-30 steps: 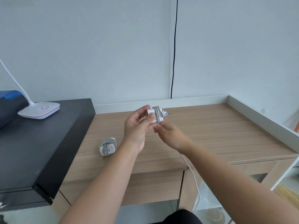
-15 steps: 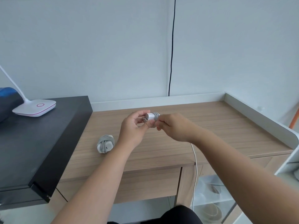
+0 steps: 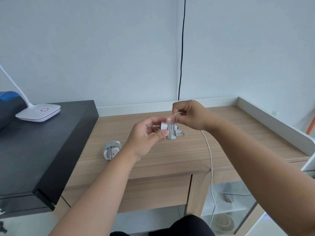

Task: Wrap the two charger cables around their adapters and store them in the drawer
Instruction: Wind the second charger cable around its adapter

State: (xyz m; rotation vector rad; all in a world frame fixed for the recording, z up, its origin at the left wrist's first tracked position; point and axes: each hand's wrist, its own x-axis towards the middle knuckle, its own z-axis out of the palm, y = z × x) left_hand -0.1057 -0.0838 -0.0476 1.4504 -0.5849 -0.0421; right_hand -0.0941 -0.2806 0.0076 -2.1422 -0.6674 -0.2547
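Note:
My left hand (image 3: 144,135) grips a white charger adapter (image 3: 165,126) with several grey cable turns (image 3: 172,132) around it, held above the wooden desk (image 3: 170,150). My right hand (image 3: 189,114) pinches the loose part of that cable (image 3: 210,160) just above the adapter; the cable trails down over the desk's front edge. A second adapter (image 3: 111,149), fully wrapped in its grey cable, lies on the desk to the left. The closed drawer front (image 3: 153,191) sits under the desk top.
A black cabinet top (image 3: 42,142) adjoins the desk on the left, carrying a white lamp base (image 3: 40,112) and a blue object (image 3: 8,96). A white raised rim (image 3: 272,121) borders the desk's right side. A black cord (image 3: 182,48) hangs down the wall.
My right hand has risen above the adapter, carrying the cable up and over. The adapter has turned in my left hand and shows more cable turns.

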